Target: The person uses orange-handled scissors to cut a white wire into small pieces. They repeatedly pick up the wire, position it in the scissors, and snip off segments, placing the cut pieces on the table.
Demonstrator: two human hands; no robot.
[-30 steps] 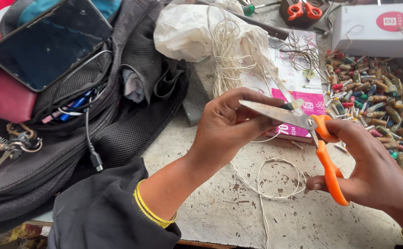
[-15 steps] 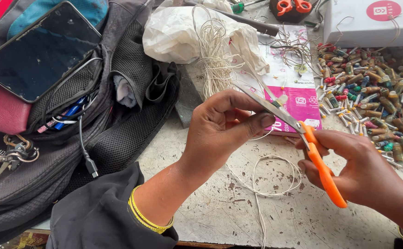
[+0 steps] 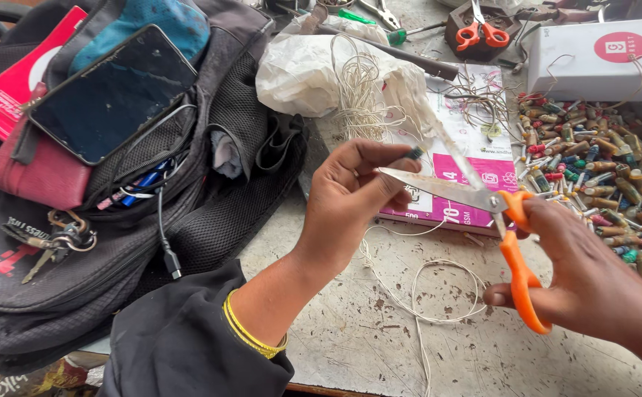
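My left hand [image 3: 350, 198] is raised over the worktable and pinches a small dark component [image 3: 413, 154] with thin white wire between thumb and fingers. My right hand [image 3: 593, 272] grips orange-handled scissors [image 3: 515, 257] with the blades spread apart; one steel blade [image 3: 438, 187] lies against my left fingertips, the other points up toward the component. A loop of thin white wire [image 3: 424, 287] trails on the table below both hands. A yellow bangle [image 3: 251, 331] and a black sleeve [image 3: 188, 345] cover my left wrist and forearm.
A black backpack [image 3: 115, 220] lies at left with a phone [image 3: 111, 95], keys [image 3: 56, 239] and a cable on it. A heap of small coloured components [image 3: 600, 162] lies at right, a white box [image 3: 600, 55] behind it, a pink-and-white packet [image 3: 457, 176], a white bag [image 3: 306, 70], second scissors [image 3: 479, 29].
The scissors' blades have spread apart around the piece in my left fingers. My left hand tilted slightly, and the view shifted down a little.
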